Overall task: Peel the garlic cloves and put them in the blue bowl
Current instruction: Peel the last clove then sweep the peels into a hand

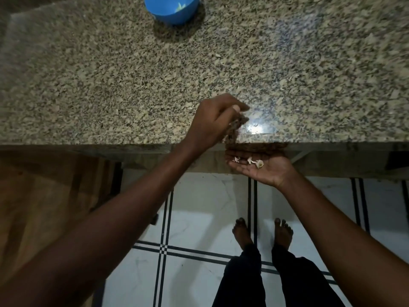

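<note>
The blue bowl (pixel 173 8) stands at the far edge of the granite counter (pixel 110 80), cut off by the top of the view, with something pale inside. My left hand (pixel 212 120) hovers over the counter's front edge, fingers loosely curled and blurred, nothing visibly held. My right hand (pixel 261 167) lies palm up just below the counter edge, cupped flat. A few pale bits of garlic skin (pixel 254 162) rest on that palm.
A few small skin flakes (pixel 218 55) lie scattered on the counter. Below the counter edge is white tiled floor (pixel 194 229) with dark lines, my bare feet (pixel 263 233), and a wooden cabinet front (pixel 44 196) at left.
</note>
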A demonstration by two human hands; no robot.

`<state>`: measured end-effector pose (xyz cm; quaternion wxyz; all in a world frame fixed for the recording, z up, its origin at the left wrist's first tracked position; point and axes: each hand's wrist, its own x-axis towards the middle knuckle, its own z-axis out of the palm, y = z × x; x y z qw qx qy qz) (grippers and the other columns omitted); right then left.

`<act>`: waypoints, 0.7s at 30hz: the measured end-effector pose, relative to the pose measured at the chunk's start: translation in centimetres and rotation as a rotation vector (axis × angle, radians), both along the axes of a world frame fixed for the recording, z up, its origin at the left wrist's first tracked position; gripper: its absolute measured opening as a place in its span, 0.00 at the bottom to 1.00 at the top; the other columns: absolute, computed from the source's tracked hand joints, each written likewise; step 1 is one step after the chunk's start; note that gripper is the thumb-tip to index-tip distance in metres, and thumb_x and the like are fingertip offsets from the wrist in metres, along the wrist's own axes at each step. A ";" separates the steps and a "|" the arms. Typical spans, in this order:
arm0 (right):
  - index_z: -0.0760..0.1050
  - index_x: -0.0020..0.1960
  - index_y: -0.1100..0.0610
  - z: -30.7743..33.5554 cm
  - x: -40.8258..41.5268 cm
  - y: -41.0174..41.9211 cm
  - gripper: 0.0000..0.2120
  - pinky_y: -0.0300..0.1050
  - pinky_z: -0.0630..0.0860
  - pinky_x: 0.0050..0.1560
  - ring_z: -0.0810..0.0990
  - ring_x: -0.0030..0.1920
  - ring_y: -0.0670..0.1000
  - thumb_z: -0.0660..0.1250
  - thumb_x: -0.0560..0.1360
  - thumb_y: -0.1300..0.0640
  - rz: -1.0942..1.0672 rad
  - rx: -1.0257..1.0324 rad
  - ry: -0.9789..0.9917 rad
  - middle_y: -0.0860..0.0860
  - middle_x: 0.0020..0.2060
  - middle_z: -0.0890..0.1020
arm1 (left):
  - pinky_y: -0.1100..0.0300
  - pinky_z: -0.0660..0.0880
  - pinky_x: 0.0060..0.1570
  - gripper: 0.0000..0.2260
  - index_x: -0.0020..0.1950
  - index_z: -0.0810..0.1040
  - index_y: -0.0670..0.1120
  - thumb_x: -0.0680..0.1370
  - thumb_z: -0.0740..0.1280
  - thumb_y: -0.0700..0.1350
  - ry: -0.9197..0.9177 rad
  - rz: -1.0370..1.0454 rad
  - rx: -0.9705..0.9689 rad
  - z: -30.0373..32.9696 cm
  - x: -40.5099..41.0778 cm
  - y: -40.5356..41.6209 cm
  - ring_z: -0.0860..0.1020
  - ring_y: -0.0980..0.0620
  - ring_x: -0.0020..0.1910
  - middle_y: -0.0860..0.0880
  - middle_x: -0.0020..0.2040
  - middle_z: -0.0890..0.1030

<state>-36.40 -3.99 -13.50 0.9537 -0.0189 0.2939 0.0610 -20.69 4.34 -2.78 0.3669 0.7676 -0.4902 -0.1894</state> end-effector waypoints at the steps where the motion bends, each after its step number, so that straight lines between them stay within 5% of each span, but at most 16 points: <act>1: 0.78 0.57 0.77 0.1 0.0 0.0 0.29 0.71 0.76 0.56 0.81 0.56 0.72 0.50 0.82 0.52 -0.007 0.009 0.009 0.72 0.62 0.77 | 0.52 0.78 0.52 0.14 0.57 0.85 0.41 0.80 0.61 0.43 -0.017 0.003 0.010 0.2 0.2 -1.0 0.81 0.51 0.51 0.46 0.52 0.84; 4: 0.77 0.58 0.77 0.4 -0.1 0.1 0.25 0.70 0.78 0.55 0.80 0.57 0.73 0.55 0.78 0.56 0.001 -0.021 0.013 0.72 0.63 0.77 | 0.58 0.71 0.57 0.19 0.63 0.82 0.40 0.80 0.59 0.47 -0.132 -0.111 0.095 -0.8 -0.7 -4.8 0.76 0.50 0.61 0.44 0.62 0.80; 9: 0.82 0.54 0.71 0.4 -0.3 0.3 0.22 0.69 0.80 0.51 0.83 0.53 0.70 0.56 0.80 0.55 -0.049 -0.067 0.027 0.70 0.57 0.80 | 0.54 0.62 0.68 0.22 0.70 0.76 0.35 0.83 0.56 0.47 -0.316 -0.365 0.124 -2.3 -4.5 -10.6 0.70 0.38 0.72 0.35 0.71 0.74; 12: 0.84 0.51 0.68 1.0 -0.6 0.6 0.21 0.67 0.81 0.49 0.85 0.51 0.67 0.57 0.82 0.54 -0.107 -0.029 0.024 0.67 0.54 0.83 | 0.61 0.55 0.73 0.21 0.74 0.71 0.38 0.84 0.55 0.46 -0.299 -0.460 0.118 -2.6 -5.4 -8.0 0.65 0.43 0.77 0.38 0.76 0.69; 18: 0.79 0.55 0.73 2.8 -1.4 0.9 0.19 0.67 0.81 0.51 0.84 0.52 0.69 0.54 0.76 0.63 -0.077 -0.021 0.013 0.71 0.56 0.81 | 0.58 0.69 0.70 0.18 0.67 0.80 0.42 0.83 0.58 0.45 -0.283 -0.427 0.148 -1.9 -3.3 0.3 0.75 0.48 0.70 0.45 0.69 0.78; 21: 0.76 0.58 0.77 3.4 -1.5 0.8 0.21 0.68 0.78 0.57 0.81 0.56 0.71 0.51 0.78 0.65 -0.073 0.002 -0.014 0.72 0.60 0.78 | 0.52 0.79 0.50 0.16 0.54 0.86 0.43 0.80 0.60 0.47 -0.213 -0.282 0.132 -0.3 -2.5 -0.3 0.84 0.50 0.50 0.46 0.51 0.86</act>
